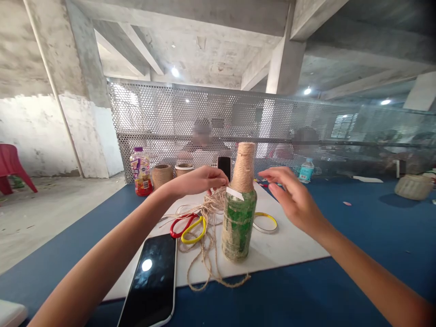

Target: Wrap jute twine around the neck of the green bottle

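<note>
A green glass bottle [239,227] stands upright on a white sheet [289,245], its neck wrapped in jute twine [244,165]. A short white strip [235,194] crosses its shoulder. My left hand [200,179] is at the left of the neck, thumb and fingers pinched by the strip's upper end; what they hold is unclear. To the right of the bottle, my right hand [289,193] hangs open, fingers apart and touching nothing. Loose twine [213,204] lies tangled left of the bottle, with strands running in front. Scissors [189,227] with red and yellow handles rest among them.
A smartphone [153,277] lies at the front left. A roll of tape [265,222] sits behind the bottle's right side. A juice bottle [141,172], twine-wrapped pots [162,175] and a water bottle [306,170] stand farther back, before a perforated metal screen [150,113]. People sit beyond it.
</note>
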Available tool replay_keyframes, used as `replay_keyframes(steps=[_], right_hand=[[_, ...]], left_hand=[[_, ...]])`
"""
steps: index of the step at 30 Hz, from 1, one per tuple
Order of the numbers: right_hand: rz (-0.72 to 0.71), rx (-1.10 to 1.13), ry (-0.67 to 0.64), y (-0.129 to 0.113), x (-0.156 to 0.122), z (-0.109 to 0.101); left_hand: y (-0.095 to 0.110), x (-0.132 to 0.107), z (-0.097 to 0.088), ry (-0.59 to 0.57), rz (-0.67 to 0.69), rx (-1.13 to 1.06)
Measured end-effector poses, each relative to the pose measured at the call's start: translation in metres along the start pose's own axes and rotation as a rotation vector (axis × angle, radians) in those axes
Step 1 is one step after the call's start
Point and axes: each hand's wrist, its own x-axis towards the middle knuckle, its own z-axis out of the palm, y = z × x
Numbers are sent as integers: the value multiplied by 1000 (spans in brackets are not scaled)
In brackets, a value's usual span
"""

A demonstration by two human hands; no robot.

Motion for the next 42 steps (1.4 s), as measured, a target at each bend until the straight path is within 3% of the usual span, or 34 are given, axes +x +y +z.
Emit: replay_keyframes(steps=[2, 6, 10, 15, 22, 29, 36, 42], right_hand=[[67, 99, -116, 19, 11, 7], [64, 168, -276, 42, 30, 26], [77, 239, -415, 40, 36, 33], [151, 204, -478, 36, 30, 21], [185, -44, -414, 25, 25, -3], [74, -307, -307, 5, 6, -11], [-244, -550, -174, -6, -6, -23], [-391, -635, -114, -25, -8, -22]], left_hand=[[-1, 2, 1, 1, 30, -8], [-6, 6, 5, -24, 80, -18], [-7, 7, 7, -16, 92, -26], [-5, 6, 8, -1, 114, 0], [0, 6, 11, 34, 182, 49], [10, 2, 16, 44, 203, -43], [19, -3, 17, 14, 254, -138], [18, -1, 23, 39, 238, -67]])
